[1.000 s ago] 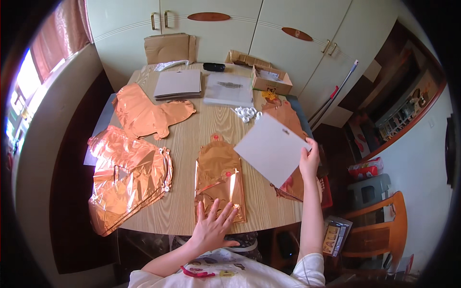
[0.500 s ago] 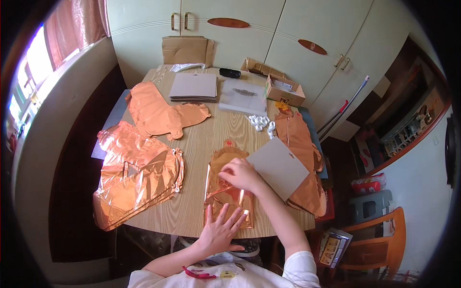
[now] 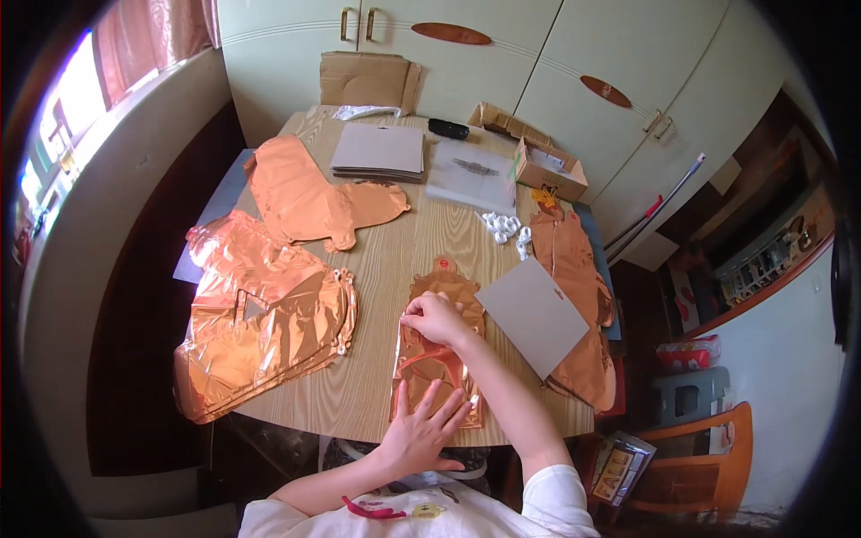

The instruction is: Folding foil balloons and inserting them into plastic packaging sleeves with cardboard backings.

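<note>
In front of me on the table lies a folded copper-coloured foil balloon [image 3: 441,359], long and narrow, with a tab at its far end. My left hand [image 3: 426,426] rests flat on its near part, fingers spread. Farther up, my right hand [image 3: 435,318] is closed, its fingertips at the left edge of the foil; they seem to pinch it, though the grip is partly hidden. A grey card sheet [image 3: 534,318] with a hanging slot lies right of the balloon, over more flat copper foil balloons [image 3: 574,269].
Shiny foil balloons [image 3: 269,332] and a matte one [image 3: 314,197] lie on the left. Behind are a card stack [image 3: 377,151], clear bags [image 3: 471,175], white ribbon rolls [image 3: 504,228], a black object [image 3: 448,129] and a cardboard box [image 3: 549,170]. A wooden chair [image 3: 735,457] stands right.
My right hand has shifted left across the foil balloon to its left edge. My left hand stays spread on the near part. The whole view has shifted slightly.
</note>
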Available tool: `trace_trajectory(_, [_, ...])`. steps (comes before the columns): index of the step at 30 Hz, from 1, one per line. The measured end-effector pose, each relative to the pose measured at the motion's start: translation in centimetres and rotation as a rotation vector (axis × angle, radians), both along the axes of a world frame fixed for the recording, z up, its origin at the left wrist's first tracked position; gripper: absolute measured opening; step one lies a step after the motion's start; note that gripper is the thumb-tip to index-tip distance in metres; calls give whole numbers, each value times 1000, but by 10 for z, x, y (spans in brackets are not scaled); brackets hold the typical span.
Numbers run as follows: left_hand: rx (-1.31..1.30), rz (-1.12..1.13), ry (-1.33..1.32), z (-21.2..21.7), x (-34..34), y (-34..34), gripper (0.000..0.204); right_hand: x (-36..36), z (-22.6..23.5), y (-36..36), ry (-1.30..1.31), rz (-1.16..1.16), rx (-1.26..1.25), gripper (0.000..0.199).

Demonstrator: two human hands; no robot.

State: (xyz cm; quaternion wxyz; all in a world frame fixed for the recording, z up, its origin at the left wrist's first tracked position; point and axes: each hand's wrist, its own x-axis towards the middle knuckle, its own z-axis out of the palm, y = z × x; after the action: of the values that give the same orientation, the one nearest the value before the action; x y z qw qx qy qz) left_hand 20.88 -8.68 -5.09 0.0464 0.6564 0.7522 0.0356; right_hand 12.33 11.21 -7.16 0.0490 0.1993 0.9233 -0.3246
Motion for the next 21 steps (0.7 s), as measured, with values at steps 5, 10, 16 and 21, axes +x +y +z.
trace_trajectory(5, [-10, 1, -2, -2, 0, 0, 105, -1, 3, -15, 20, -66, 98, 19])
trace_trajectory(10, [-20, 3, -9, 0, 0, 1, 107, 0, -7, -24, 95, -101, 169, 17])
trace_trajectory(16, [-11, 5, -15, 1, 0, 2, 107, 11, -5, -22, 127, -14, 232, 51])
trace_trajectory(21, [-48, 4, -58, 3, -2, 2, 107, 57, 11, -35, 205, 295, 362, 111])
